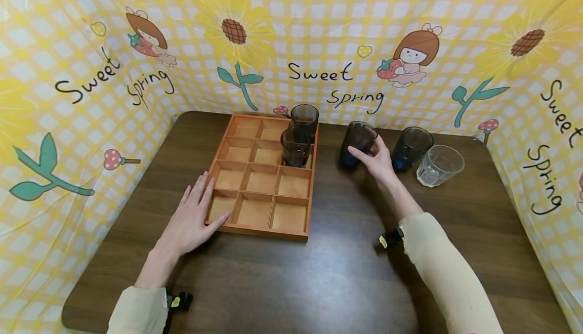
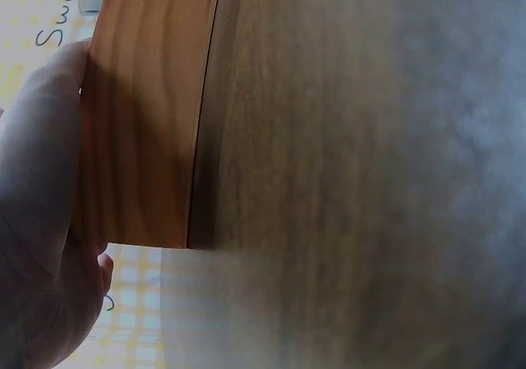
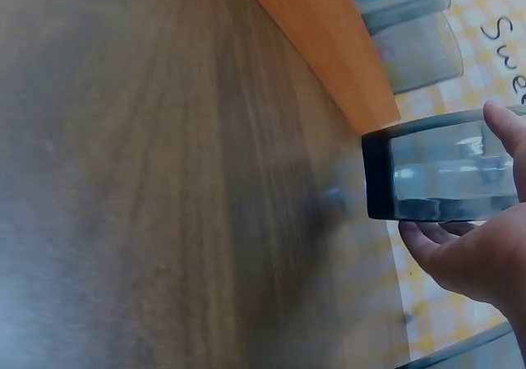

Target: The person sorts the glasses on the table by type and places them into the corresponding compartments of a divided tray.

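My right hand (image 1: pixel 378 159) grips a dark tinted drinking glass (image 1: pixel 357 141), thumb on its near side; in the right wrist view the glass (image 3: pixel 444 172) looks upright, its base slightly off the table. To its left lies a wooden tray (image 1: pixel 311 212) divided into several square compartments. One dark glass (image 1: pixel 305 114) stands in its back right compartment, and another dark glass (image 1: pixel 295 148) in the compartment just in front. My left hand (image 1: pixel 189 222) rests on the tray's near left corner, fingers extended along the left side and thumb across the front rim.
Right of my right hand stand a dark glass (image 1: pixel 412 147) and a clear glass (image 1: pixel 440 166), close together on the brown table (image 1: pixel 291 283). A yellow checked cloth (image 1: pixel 319 30) with printed flowers and figures hangs around the table's back and sides.
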A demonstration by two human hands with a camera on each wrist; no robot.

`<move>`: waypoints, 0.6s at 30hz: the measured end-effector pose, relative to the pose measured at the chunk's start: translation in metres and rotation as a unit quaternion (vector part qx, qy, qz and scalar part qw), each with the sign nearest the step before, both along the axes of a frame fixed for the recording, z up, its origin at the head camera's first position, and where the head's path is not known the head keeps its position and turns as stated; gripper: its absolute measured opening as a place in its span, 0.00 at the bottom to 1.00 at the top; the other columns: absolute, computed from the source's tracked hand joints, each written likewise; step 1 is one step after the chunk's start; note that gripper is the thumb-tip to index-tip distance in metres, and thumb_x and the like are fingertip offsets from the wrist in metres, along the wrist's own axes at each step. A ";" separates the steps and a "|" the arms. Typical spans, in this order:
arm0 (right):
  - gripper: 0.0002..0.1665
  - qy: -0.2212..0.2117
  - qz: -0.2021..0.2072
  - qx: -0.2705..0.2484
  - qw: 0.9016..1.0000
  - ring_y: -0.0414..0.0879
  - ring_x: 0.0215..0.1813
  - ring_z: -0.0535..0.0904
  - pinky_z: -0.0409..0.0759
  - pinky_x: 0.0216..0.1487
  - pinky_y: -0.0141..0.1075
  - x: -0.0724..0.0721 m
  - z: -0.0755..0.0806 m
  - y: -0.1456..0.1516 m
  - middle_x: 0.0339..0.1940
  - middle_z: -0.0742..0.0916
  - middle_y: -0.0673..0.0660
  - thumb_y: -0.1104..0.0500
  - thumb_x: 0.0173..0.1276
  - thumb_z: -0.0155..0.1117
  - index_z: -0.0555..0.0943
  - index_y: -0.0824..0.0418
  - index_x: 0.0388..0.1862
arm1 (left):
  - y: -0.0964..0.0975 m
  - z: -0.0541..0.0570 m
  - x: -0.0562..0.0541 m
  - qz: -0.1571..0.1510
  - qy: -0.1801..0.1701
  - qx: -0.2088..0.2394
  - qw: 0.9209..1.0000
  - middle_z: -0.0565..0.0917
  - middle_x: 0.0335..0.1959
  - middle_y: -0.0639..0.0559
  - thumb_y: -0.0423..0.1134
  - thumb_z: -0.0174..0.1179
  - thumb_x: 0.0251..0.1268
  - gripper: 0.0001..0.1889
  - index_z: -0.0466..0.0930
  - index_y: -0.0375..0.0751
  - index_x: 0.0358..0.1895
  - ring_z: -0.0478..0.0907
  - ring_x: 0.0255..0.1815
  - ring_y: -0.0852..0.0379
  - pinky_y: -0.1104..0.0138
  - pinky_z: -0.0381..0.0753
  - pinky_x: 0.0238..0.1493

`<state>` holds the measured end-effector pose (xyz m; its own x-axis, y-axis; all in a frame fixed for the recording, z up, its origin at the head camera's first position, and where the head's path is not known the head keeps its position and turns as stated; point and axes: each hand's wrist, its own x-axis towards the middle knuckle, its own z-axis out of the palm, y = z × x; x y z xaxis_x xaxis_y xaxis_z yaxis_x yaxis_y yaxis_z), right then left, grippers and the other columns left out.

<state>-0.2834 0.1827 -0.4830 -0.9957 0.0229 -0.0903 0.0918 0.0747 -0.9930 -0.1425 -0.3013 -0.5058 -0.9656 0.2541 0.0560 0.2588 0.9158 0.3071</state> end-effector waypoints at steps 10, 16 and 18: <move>0.40 0.009 0.027 -0.029 0.999 0.33 0.56 0.85 0.80 0.62 0.27 0.021 0.006 -0.007 0.52 0.85 0.38 0.59 0.77 0.74 0.71 0.47 0.84 | -0.001 -0.001 -0.001 0.000 -0.006 -0.003 1.000 0.41 0.94 0.35 0.66 0.58 0.81 0.55 0.41 0.36 0.92 0.43 0.95 0.34 0.43 0.39 0.94; 0.40 -0.004 0.033 -0.037 0.999 0.34 0.59 0.85 0.79 0.66 0.30 0.031 0.011 -0.014 0.51 0.88 0.38 0.58 0.77 0.74 0.71 0.43 0.83 | 0.000 -0.001 -0.001 -0.002 0.002 -0.001 1.000 0.42 0.94 0.34 0.65 0.58 0.81 0.54 0.42 0.35 0.92 0.43 0.94 0.35 0.43 0.40 0.94; 0.40 -0.006 0.035 -0.041 0.998 0.33 0.59 0.85 0.80 0.65 0.29 0.035 0.013 -0.016 0.50 0.88 0.38 0.59 0.77 0.74 0.71 0.44 0.84 | 0.001 0.000 -0.001 -0.002 0.002 -0.001 1.000 0.42 0.94 0.35 0.65 0.58 0.81 0.54 0.42 0.35 0.92 0.43 0.94 0.35 0.42 0.41 0.94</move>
<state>-0.2487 0.1666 -0.4704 -0.9934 -0.0556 -0.1008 0.1010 -0.0010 -0.9949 -0.1433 -0.3007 -0.5062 -0.9643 0.2583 0.0593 0.2639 0.9155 0.3038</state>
